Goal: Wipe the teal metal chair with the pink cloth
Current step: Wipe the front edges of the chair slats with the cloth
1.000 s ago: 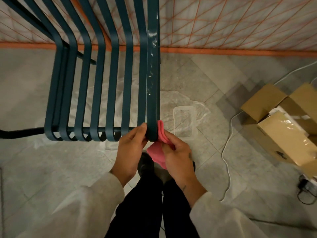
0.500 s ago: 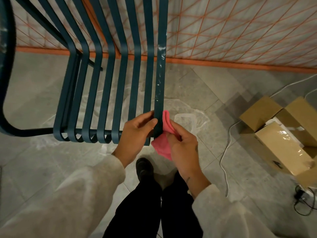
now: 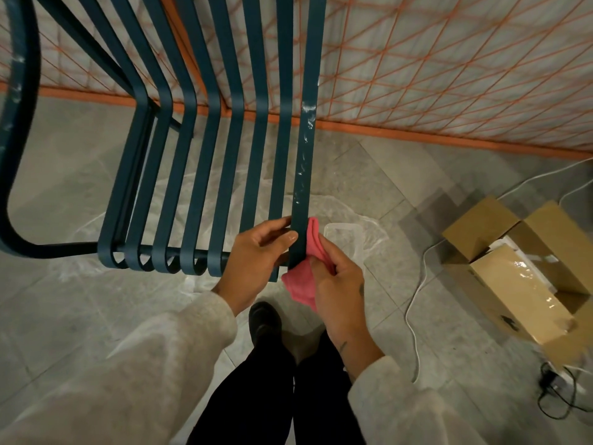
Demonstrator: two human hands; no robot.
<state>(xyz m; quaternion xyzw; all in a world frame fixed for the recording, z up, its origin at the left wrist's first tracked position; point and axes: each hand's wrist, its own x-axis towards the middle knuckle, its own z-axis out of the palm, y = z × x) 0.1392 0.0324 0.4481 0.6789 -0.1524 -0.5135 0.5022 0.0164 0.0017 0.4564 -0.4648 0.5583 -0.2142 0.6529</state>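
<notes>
The teal metal chair point(image 3: 221, 162) fills the upper left, its slats running toward me and curling under at the front edge. White smears streak the rightmost slat point(image 3: 304, 162). My left hand point(image 3: 260, 255) grips the near end of that slat from the left, thumb on top. My right hand point(image 3: 337, 284) holds the pink cloth point(image 3: 305, 277) folded against the slat's right side, part of the cloth hanging below the hand.
An open cardboard box point(image 3: 526, 271) sits on the tiled floor at the right, with a white cable point(image 3: 414, 303) and a black plug point(image 3: 550, 380) near it. A clear plastic tub point(image 3: 345, 236) and plastic sheet lie under the chair. An orange mesh fence point(image 3: 449, 75) stands behind.
Both hands with the cloth have slid slightly up the rightmost slat from its curled end. The view has tilted up, showing more of the slats and fence.
</notes>
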